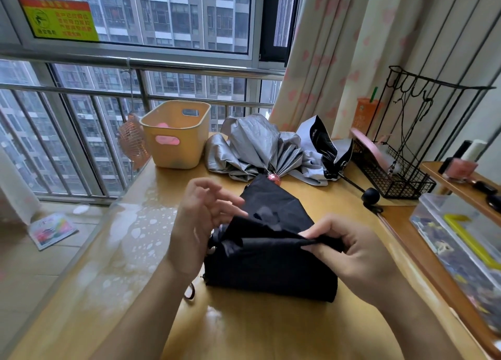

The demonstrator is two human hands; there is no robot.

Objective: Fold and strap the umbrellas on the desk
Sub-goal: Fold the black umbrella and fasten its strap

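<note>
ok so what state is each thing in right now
black umbrella: collapsed, canopy loose, unstrapped
silver umbrella: collapsed, canopy rumpled, unstrapped
black-and-silver umbrella: rumpled, unstrapped
yellow basket: upright
left hand: open, fingers relaxed
right hand: pinches black umbrella's fabric

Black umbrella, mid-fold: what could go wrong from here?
1. The right hand pinches just one fold of the black umbrella while the left hand is open; the loose folds may spread out.
2. The silver umbrella lies unfolded right at its far end; rolling the black one could snag it.
</note>
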